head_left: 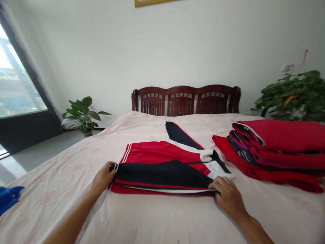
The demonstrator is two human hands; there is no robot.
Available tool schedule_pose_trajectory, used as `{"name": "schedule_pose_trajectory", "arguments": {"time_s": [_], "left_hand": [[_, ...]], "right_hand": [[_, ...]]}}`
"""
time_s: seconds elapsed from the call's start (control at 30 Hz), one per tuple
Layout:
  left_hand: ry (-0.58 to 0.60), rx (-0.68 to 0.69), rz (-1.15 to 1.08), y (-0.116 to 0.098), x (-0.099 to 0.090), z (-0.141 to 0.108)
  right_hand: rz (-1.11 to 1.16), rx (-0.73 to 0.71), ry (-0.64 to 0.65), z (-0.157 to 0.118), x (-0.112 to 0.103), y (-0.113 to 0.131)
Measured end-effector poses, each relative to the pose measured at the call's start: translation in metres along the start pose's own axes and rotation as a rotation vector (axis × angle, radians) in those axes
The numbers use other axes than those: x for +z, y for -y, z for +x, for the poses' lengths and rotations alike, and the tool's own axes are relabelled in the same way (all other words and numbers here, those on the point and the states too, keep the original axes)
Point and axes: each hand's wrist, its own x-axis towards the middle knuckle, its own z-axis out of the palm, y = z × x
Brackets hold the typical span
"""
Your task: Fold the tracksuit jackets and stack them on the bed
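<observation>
A red, white and navy jacket (162, 151) lies spread on the bed, its collar towards the right and its striped hem towards the left. The near navy sleeve (159, 174) is laid along the jacket's body. My left hand (104, 176) is closed on the striped cuff of that sleeve. At the shoulder end, my right hand (226, 195) grips the near edge of the jacket, fingers on top and thumb hidden. The far sleeve (181, 135) stretches out across the sheet towards the headboard.
A pile of folded red and dark clothes (284, 149) is on the right of the bed (162, 220). Something blue (10, 198) lies at the left edge. Behind are a wooden headboard (181, 100), a potted plant (83, 113) and a leafy plant (294, 95).
</observation>
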Motion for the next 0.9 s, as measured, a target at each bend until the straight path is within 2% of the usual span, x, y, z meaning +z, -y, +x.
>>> {"name": "schedule_pose_trajectory", "arguments": {"time_s": [0.07, 0.13, 0.2, 0.27, 0.37, 0.43, 0.53, 0.6, 0.67, 0.73, 0.9], "left_hand": [[0.051, -0.002, 0.090, -0.002, 0.000, -0.002], [-0.040, 0.042, 0.180, -0.008, -0.001, -0.009], [-0.185, 0.157, 0.226, -0.015, -0.003, -0.018], [-0.279, 0.322, 0.187, -0.025, -0.003, -0.027], [-0.280, 0.515, 0.083, -0.043, 0.004, -0.038], [-0.239, 0.567, 0.075, -0.054, 0.014, -0.044], [-0.186, 0.557, 0.146, -0.065, 0.031, -0.053], [-0.171, 0.538, 0.209, -0.066, 0.040, -0.058], [-0.182, 0.536, 0.255, -0.062, 0.045, -0.061], [-0.204, 0.543, 0.277, -0.054, 0.047, -0.061], [-0.211, 0.535, 0.292, -0.039, 0.049, -0.060]], "right_hand": [[0.045, 0.019, 0.074, -0.002, 0.000, -0.004], [0.111, 0.076, 0.137, -0.005, -0.001, -0.013], [0.232, 0.180, 0.168, -0.004, -0.004, -0.023], [0.357, 0.321, 0.134, 0.001, -0.008, -0.027], [0.369, 0.490, 0.089, 0.018, -0.009, -0.014], [0.244, 0.457, 0.124, 0.029, -0.001, 0.007], [0.007, 0.219, 0.191, 0.031, 0.021, 0.038], [-0.136, 0.094, 0.230, 0.023, 0.037, 0.045], [-0.250, 0.054, 0.267, 0.010, 0.048, 0.038], [-0.327, 0.062, 0.282, -0.002, 0.052, 0.021], [-0.390, 0.086, 0.194, -0.016, 0.046, -0.016]]}}
